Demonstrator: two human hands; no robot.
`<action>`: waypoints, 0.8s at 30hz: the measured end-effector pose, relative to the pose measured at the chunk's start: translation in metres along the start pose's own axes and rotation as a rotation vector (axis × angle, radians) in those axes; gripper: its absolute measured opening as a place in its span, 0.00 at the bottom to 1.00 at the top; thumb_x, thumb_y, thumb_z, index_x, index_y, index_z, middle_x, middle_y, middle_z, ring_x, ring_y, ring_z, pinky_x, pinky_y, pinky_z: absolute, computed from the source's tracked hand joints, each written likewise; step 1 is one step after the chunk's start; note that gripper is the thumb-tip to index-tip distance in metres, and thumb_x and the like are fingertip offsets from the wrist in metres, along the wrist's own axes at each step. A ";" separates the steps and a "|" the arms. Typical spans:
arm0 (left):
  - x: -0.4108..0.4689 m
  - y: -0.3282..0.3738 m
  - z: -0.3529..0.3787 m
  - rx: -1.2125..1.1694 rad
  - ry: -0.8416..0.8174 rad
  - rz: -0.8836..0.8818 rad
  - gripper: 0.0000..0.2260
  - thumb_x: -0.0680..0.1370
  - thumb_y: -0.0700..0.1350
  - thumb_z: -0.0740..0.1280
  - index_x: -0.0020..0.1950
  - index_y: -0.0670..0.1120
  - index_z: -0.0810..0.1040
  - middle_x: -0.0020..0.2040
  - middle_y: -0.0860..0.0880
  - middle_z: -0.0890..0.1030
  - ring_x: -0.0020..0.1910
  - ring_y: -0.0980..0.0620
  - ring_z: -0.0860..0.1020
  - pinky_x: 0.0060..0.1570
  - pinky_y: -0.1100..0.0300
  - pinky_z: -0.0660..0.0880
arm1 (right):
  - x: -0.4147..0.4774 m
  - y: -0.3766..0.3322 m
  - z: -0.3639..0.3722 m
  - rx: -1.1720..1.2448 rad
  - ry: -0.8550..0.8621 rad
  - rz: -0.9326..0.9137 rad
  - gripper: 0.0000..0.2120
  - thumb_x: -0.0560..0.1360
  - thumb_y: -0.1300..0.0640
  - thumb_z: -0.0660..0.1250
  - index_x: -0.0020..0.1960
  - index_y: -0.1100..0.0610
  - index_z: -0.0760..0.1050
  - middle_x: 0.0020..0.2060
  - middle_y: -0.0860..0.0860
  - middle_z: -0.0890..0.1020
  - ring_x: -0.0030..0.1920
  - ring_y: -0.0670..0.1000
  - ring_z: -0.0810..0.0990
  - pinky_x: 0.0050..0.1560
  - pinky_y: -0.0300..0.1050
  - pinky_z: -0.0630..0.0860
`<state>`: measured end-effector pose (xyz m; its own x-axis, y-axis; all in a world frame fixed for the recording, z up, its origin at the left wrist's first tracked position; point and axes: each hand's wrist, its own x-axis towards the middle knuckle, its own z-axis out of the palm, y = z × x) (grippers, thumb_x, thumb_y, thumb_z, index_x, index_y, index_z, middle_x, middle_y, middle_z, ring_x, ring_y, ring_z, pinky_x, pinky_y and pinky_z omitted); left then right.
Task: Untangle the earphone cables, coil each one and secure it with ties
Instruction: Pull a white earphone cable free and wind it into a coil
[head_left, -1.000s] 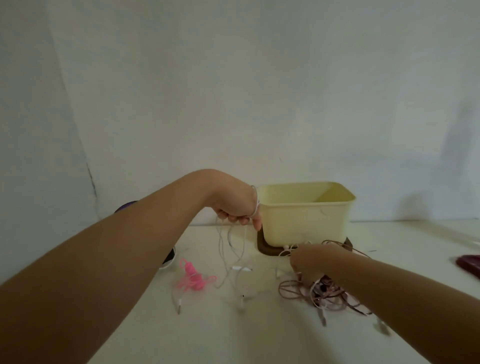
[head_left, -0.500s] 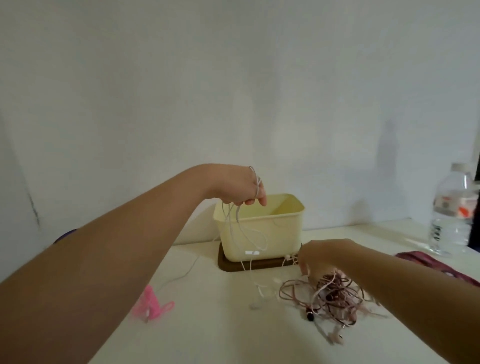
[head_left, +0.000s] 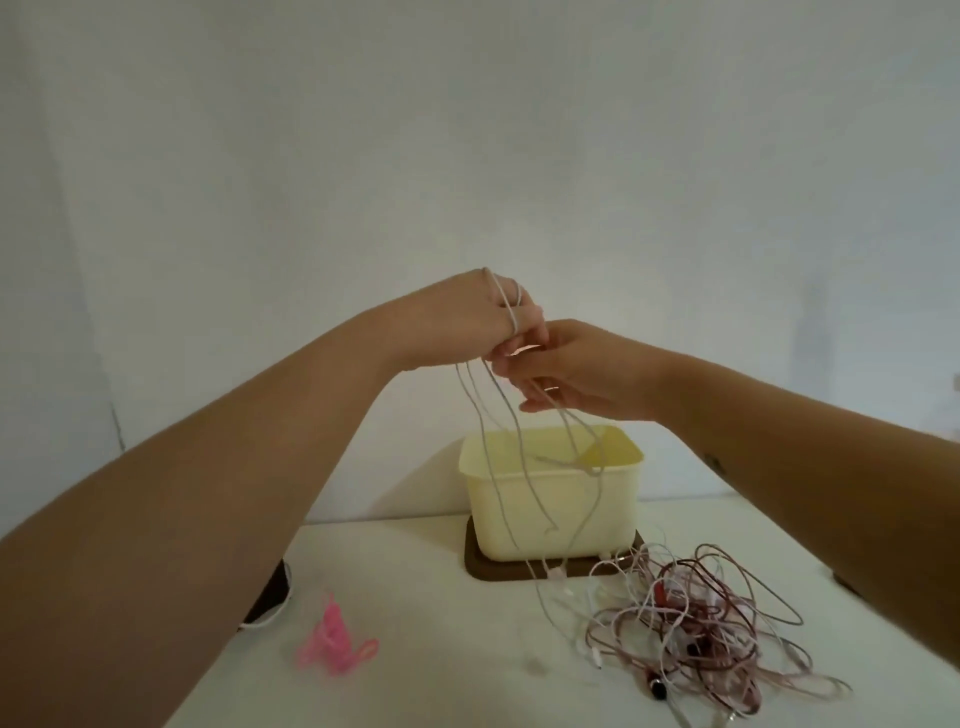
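Note:
My left hand (head_left: 483, 322) is raised high above the table and grips a white earphone cable (head_left: 540, 499), which is looped over the back of the hand. Several strands hang down in front of the cream tub. My right hand (head_left: 566, 371) meets the left one and pinches the same strands just below it. A tangle of pink, dark red and white earphone cables (head_left: 696, 623) lies on the white table at the right. A bundle of pink ties (head_left: 335, 642) lies on the table at the left.
A cream plastic tub (head_left: 558, 519) stands on a brown lid (head_left: 480, 569) at the back of the white table (head_left: 441, 649), near the wall. A dark round object (head_left: 267, 603) with a white cord peeks out under my left forearm.
My right hand left the tangle on the table and rose to join my left hand on the white cable. My left hand lifted higher, drawing the strands up.

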<state>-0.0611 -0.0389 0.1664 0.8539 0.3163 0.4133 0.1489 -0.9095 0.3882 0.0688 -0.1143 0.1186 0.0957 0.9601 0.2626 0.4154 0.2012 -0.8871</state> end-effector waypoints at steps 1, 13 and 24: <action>-0.003 -0.002 -0.004 -0.014 0.029 0.016 0.10 0.80 0.47 0.61 0.44 0.48 0.81 0.35 0.53 0.79 0.29 0.62 0.72 0.33 0.70 0.68 | 0.001 -0.001 0.002 -0.053 0.028 0.006 0.01 0.77 0.61 0.65 0.48 0.57 0.74 0.28 0.47 0.70 0.30 0.44 0.70 0.46 0.40 0.75; -0.039 -0.066 -0.028 -0.283 -0.224 -0.335 0.13 0.81 0.50 0.58 0.57 0.46 0.79 0.55 0.53 0.83 0.29 0.57 0.64 0.38 0.64 0.68 | 0.006 0.000 -0.005 0.107 0.238 0.083 0.11 0.80 0.59 0.58 0.53 0.59 0.78 0.24 0.47 0.73 0.25 0.46 0.68 0.40 0.40 0.75; -0.044 -0.099 0.001 -0.918 -0.088 -0.324 0.09 0.79 0.44 0.61 0.49 0.45 0.80 0.41 0.52 0.79 0.24 0.59 0.64 0.45 0.60 0.79 | -0.014 0.007 -0.024 -0.015 -0.021 0.243 0.10 0.79 0.59 0.60 0.55 0.58 0.78 0.35 0.52 0.81 0.36 0.51 0.76 0.48 0.47 0.78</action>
<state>-0.1125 0.0367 0.1092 0.8796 0.4590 0.1249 -0.0314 -0.2059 0.9781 0.0917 -0.1308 0.1177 0.1760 0.9838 0.0342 0.3956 -0.0389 -0.9176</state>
